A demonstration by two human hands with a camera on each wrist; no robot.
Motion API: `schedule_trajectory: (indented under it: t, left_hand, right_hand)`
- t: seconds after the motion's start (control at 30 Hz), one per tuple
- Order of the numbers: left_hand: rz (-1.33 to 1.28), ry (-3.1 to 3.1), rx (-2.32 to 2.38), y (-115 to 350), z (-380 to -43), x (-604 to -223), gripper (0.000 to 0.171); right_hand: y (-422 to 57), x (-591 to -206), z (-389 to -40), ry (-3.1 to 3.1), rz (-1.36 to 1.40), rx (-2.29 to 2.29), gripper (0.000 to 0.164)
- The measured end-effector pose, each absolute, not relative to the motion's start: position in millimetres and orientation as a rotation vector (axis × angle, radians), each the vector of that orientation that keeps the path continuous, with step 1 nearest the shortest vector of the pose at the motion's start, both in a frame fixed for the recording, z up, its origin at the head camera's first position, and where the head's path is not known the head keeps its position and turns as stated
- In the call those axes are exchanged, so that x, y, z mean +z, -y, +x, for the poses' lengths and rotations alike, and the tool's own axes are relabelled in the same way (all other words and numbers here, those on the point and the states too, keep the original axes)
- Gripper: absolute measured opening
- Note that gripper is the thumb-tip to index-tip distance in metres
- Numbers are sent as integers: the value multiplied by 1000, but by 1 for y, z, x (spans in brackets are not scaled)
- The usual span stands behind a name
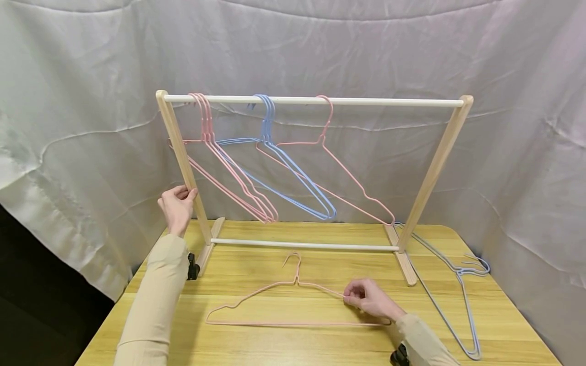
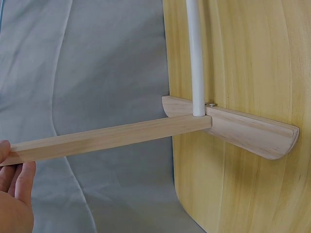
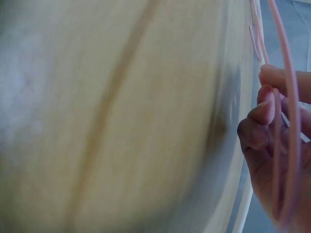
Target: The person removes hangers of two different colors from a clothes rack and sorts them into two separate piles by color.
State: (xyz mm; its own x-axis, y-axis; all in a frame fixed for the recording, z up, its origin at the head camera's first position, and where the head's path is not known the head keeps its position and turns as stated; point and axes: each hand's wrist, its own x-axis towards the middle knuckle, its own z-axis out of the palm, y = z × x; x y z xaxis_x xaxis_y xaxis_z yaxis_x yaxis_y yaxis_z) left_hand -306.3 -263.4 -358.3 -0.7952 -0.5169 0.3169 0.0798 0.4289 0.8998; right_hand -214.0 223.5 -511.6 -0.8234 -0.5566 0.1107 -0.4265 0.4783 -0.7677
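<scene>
My left hand (image 1: 177, 207) grips the left wooden post (image 1: 183, 162) of a clothes rack, thumb and fingers on either side of it. In the left wrist view that post (image 2: 112, 137) runs from the fingers down to the rack's foot. With thumb and fingers, my right hand (image 1: 372, 299) pinches the right shoulder of a pink hanger (image 1: 274, 324) in front of the rack. The hanger's hook points toward the rack. Close up in the right wrist view, the hanger's pink wire (image 3: 291, 97) passes in front of the right hand (image 3: 272, 145).
From the rack's white rail (image 1: 393, 102) hang pink hangers (image 1: 229, 170) at left, blue hangers (image 1: 299, 175) in the middle and one pink hanger (image 1: 345, 170) farther right. Blue hangers (image 1: 468, 305) lie at the table's right side. A grey curtain (image 1: 366, 51) stands behind.
</scene>
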Motion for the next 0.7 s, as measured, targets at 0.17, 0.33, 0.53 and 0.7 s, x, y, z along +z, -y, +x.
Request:
schedule_trajectory:
  t: [0.17,0.33,0.53,0.7]
  left_hand:
    - [371,2119,-1385,264,-306,-359,36]
    - [370,2119,-1383,264,-306,-359,36]
    - [362,2108,-1394,264,-307,-359,35]
    - [362,2108,-1398,264,-307,-359,35]
  right_hand:
    - [-224,-513,-214,-2589,-862,-1244,7]
    - [-224,-513,-215,-2634,-862,-1206,8]
    - [-223,-512,-215,-2656,-793,-1180,8]
    - [-223,-513,-215,-2675,-767,-1148,8]
